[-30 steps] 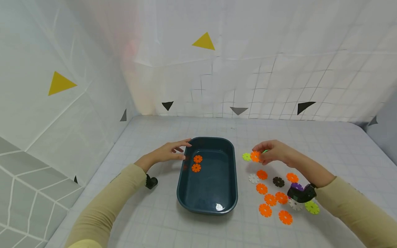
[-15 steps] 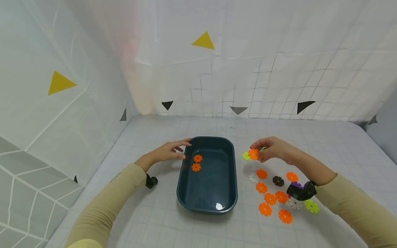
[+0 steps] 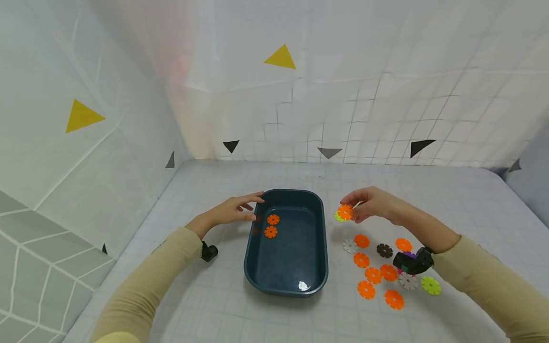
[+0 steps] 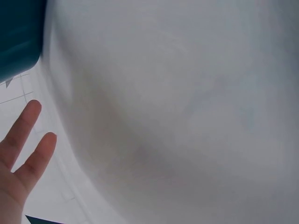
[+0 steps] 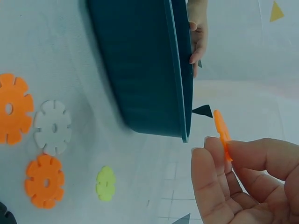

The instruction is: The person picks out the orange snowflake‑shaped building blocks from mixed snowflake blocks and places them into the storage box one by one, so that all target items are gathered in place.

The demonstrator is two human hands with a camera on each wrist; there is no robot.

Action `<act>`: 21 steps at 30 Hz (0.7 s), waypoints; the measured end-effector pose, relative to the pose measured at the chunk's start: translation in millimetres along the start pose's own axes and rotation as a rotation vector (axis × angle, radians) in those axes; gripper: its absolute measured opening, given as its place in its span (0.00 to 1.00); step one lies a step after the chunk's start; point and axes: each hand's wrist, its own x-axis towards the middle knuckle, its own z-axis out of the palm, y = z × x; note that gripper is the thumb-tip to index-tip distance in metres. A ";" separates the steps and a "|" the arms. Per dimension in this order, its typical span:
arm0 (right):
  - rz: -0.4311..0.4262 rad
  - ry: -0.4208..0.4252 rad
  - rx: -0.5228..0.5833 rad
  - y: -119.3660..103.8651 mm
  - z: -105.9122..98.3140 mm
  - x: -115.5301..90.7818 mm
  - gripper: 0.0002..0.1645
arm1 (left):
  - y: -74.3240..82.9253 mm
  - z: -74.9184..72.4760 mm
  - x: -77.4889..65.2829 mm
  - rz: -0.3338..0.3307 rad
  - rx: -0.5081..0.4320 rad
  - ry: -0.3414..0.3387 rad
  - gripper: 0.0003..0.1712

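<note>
A dark teal tray (image 3: 296, 259) stands mid-table with two orange notched discs (image 3: 271, 232) on its floor. My left hand (image 3: 233, 209) rests at the tray's left rim, fingers spread and fairly straight. Right of the tray, above the table, my right hand (image 3: 373, 205) pinches an orange notched disc (image 5: 223, 133) between thumb and fingers; the right wrist view has it nearly edge-on. Behind that disc in the head view, partly hidden, a yellow-green disc (image 3: 338, 217) lies on the table. The left wrist view catches only two of the left fingers (image 4: 37, 158) and a tray corner (image 4: 18, 42).
Loose discs spread over the table to the tray's right: several orange ones (image 3: 366, 289), white ones (image 3: 350, 246), a black one (image 3: 384, 250) and another yellow-green one (image 3: 431, 285). A purple disc (image 3: 410, 255) sits partly under the right wrist camera (image 3: 411, 262).
My right hand has moved a little left, toward the tray, carrying the orange disc, which now overlaps the yellow-green one in view. The left hand and tray stay put.
</note>
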 end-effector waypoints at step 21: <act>0.006 -0.047 -0.028 -25.9 10.5 11.0 0.22 | -2.9 2.2 2.8 -0.004 -0.029 -0.010 0.31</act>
